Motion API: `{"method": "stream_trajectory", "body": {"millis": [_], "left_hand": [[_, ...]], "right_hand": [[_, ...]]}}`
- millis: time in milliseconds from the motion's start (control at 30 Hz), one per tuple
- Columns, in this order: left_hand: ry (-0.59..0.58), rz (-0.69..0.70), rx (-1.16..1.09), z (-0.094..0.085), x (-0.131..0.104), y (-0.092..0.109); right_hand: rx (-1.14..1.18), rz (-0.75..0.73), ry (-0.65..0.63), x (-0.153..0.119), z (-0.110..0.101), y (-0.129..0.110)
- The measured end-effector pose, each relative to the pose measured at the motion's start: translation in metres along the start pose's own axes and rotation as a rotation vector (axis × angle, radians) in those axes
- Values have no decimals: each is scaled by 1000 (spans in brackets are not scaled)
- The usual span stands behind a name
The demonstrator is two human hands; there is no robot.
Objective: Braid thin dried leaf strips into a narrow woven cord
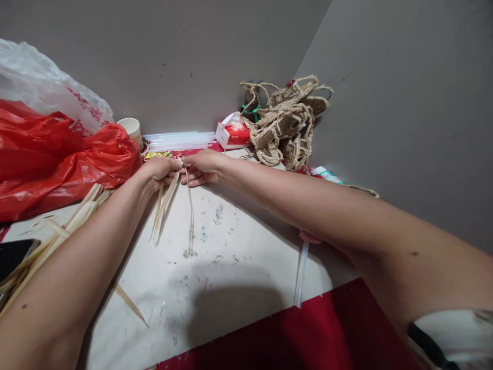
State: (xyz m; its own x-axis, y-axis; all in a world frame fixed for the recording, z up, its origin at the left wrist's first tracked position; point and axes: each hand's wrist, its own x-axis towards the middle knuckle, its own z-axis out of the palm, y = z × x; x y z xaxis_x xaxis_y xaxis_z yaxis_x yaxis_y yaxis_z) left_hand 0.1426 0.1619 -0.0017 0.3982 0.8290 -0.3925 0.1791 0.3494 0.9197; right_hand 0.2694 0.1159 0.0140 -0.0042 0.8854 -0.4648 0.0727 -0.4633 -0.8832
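Pale dry strips (pixel 168 197) left of the frame's centre hang pinched in the left hand (pixel 160 170) beside a thin cord (pixel 190 208) at the right hand (pixel 203 163), whose grip I cannot tell, over the counter (pixel 246 226); the step seems to be working strands together, calling for steady fingertips

We cannot make out how the pale strips (pixel 166 204) sit where the left hand (pixel 158 172) and right hand (pixel 206 163) meet. The left forearm (pixel 77 262) hides part of the straw pile (pixel 81 215) from us (a dark object (pixel 15 253) there is cut off by the left edge, like the red bag (pixel 57 154)).
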Motion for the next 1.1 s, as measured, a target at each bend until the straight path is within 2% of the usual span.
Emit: {"method": "stream_trajectory", "body": {"millis": [100, 267, 433, 667, 933, 1033, 1100], "left_hand": [[-21, 31, 37, 0, 0, 0], [-26, 37, 98, 2, -5, 1], [56, 96, 194, 5, -6, -4], [142, 173, 352, 5, -11, -5], [79, 109, 539, -1, -24, 12], [48, 124, 644, 5, -28, 10], [66, 187, 798, 13, -29, 5]], "right_hand": [[77, 35, -22, 3, 6, -1], [-108, 60, -18, 8, -1, -2], [-164, 120, -104, 14, -9, 4], [-151, 96, -1, 15, -2, 5], [-168, 91, 0, 16, -1, 5], [-124, 82, -4, 15, 0, 5], [-73, 95, 5, 15, 0, 6]]}}
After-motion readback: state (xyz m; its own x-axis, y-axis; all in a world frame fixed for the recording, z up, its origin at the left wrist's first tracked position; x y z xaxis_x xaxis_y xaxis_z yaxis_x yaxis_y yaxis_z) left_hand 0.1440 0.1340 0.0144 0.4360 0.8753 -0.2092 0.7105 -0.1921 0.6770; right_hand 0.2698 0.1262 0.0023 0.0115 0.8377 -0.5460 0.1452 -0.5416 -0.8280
